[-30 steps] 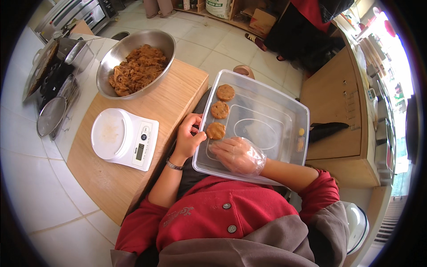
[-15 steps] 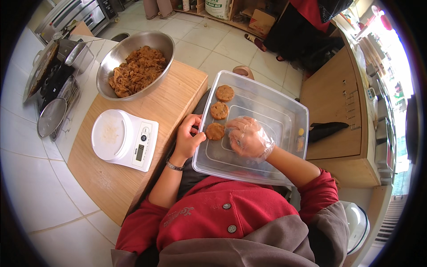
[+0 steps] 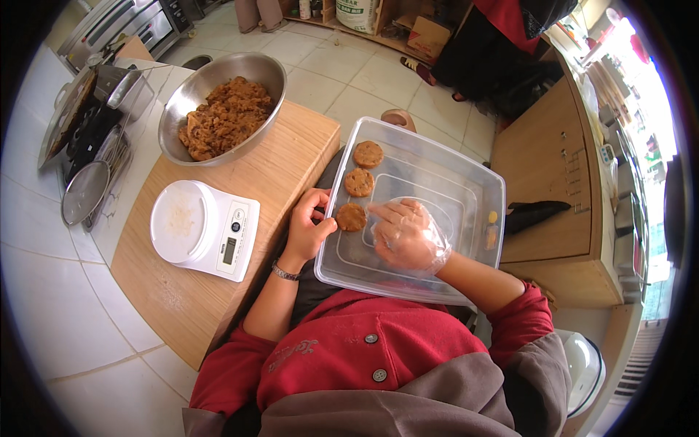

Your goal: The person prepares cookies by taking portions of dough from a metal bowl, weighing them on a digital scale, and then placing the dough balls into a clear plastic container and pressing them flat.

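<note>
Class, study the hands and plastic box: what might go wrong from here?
The plastic box seems propped on the lap, with the left hand gripping one side; it might tip. The bare left thumb, close to the nearest patty, might touch it. The gloved right hand, just beside that patty, might dent its edge.

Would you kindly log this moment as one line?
left hand: holds tub rim | right hand: gloved, by nearest patty | patties: three in row, in tub | scale: on board | bowl: brown mix inside

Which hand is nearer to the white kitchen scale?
Left. The left hand holds the left rim of the clear tub, just right of the scale; the gloved right hand is over the tub, farther right.
</note>
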Demonstrator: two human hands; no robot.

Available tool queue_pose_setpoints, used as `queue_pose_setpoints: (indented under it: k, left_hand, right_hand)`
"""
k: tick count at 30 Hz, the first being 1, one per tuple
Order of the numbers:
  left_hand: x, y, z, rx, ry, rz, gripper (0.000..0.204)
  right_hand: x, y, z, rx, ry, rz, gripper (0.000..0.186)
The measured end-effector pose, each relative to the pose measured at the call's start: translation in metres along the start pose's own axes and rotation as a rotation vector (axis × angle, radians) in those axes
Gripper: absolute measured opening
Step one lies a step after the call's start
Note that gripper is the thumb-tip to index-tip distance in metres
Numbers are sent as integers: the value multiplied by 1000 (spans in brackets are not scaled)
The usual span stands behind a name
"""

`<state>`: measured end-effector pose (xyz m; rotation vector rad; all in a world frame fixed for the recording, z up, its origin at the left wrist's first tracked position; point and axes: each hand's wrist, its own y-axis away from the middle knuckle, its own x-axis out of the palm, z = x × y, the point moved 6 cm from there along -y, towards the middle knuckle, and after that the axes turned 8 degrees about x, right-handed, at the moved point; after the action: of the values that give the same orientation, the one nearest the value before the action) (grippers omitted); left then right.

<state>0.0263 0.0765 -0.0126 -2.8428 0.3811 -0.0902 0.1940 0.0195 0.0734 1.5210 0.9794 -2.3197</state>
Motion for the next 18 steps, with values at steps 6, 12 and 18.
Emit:
queue_pose_setpoints:
  k: [6, 12, 18]
  left_hand:
    - [1, -1, -3, 8, 4, -8, 22]
    - [2, 0, -3, 11, 21, -4, 23]
    - [2, 0, -2, -1, 51, -5, 23]
  right_hand:
    - [20, 14, 25, -114, -301, 199, 17]
    - [31, 14, 27, 58, -218, 397, 25]
    - [19, 12, 24, 15, -296, 248, 19]
